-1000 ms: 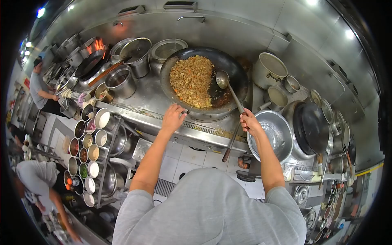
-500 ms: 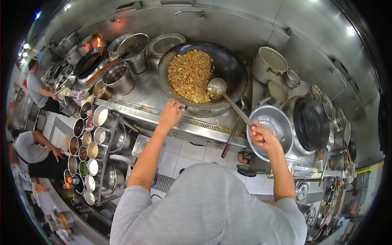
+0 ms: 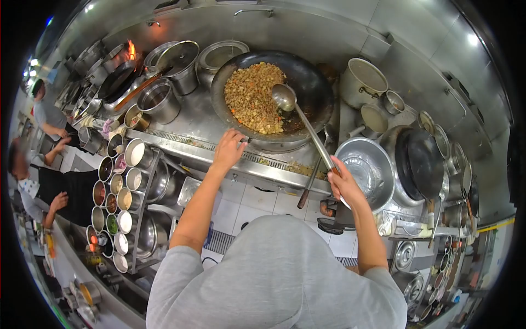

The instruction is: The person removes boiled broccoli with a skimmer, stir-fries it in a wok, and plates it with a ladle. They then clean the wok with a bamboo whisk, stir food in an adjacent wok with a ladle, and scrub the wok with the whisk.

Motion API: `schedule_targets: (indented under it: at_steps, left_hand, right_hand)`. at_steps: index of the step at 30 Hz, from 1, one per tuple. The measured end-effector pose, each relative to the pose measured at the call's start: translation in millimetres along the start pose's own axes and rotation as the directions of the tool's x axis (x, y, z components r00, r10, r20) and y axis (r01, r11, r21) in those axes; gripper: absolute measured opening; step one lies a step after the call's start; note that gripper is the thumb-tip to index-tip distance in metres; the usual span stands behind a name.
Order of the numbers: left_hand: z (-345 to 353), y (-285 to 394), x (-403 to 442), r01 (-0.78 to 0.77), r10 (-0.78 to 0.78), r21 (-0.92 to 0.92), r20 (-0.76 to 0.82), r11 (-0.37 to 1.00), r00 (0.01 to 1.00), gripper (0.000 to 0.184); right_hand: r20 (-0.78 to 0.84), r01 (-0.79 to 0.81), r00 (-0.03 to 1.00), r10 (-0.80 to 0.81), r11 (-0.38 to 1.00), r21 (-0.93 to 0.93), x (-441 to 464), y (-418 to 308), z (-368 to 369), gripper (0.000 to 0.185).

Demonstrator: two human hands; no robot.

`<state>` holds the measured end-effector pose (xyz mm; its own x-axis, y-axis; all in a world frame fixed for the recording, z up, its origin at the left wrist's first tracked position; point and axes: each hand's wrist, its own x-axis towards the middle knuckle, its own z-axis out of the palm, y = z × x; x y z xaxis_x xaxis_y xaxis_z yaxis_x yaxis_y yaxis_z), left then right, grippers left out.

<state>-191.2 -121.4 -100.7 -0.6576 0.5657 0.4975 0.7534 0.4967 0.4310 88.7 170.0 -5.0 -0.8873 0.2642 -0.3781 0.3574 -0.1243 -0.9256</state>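
Note:
A large black wok (image 3: 312,71) sits on the steel range, with a heap of brown diced food (image 3: 255,98) flecked with orange on its left side. My right hand (image 3: 345,183) is closed round the far end of a long-handled ladle (image 3: 309,129). The ladle's round bowl rests against the right edge of the heap. At the wok's near rim, my left hand (image 3: 229,149) has its fingers curled at a small dark handle, partly hidden by the fingers.
A steel basin (image 3: 366,170) stands right of the wok, under my right hand. Lidded pots (image 3: 181,66) crowd the left, near a flame (image 3: 131,50). Ingredient tins (image 3: 123,200) fill a rack at left. Two people (image 3: 41,181) stand at far left. A dark-handled tool (image 3: 304,197) overhangs the range edge.
The ladle's bowl has moved away from me and slightly left along the food's edge. My right hand has shifted slightly. At left, the nearer person has turned and moved.

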Motion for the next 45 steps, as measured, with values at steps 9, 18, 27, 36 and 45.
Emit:
schedule_targets:
  at_steps: [9,18,27,36,45]
  left_hand:
    - [-3,-2,-6,0.027,-0.03,0.077,0.03,0.997,0.999,0.032]
    - [-18,2,-11,0.042,-0.045,0.071,0.033,0.997,0.998,0.038]
    - [-21,7,-8,0.037,-0.04,0.068,0.052,0.997,0.998,0.039]
    - [-25,15,-7,0.065,-0.066,0.03,0.019,0.997,0.998,0.039]
    - [-31,17,-8,0.077,-0.076,0.058,-0.021,0.995,0.997,0.042]
  right_hand:
    - [-0.115,-0.021,0.993,0.034,0.993,0.118,125,7,-14,0.068]
    - [-0.039,-0.078,0.996,0.083,0.989,0.127,113,-2,-13,0.062]
    - [0.235,-0.283,0.959,0.161,0.635,0.718,75,-1,-24,0.012]
    - [0.242,-0.169,0.951,-0.19,0.335,0.927,109,-33,-66,0.006]
    - [-0.402,0.322,0.869,-0.29,0.947,0.013,138,-49,-63,0.07]
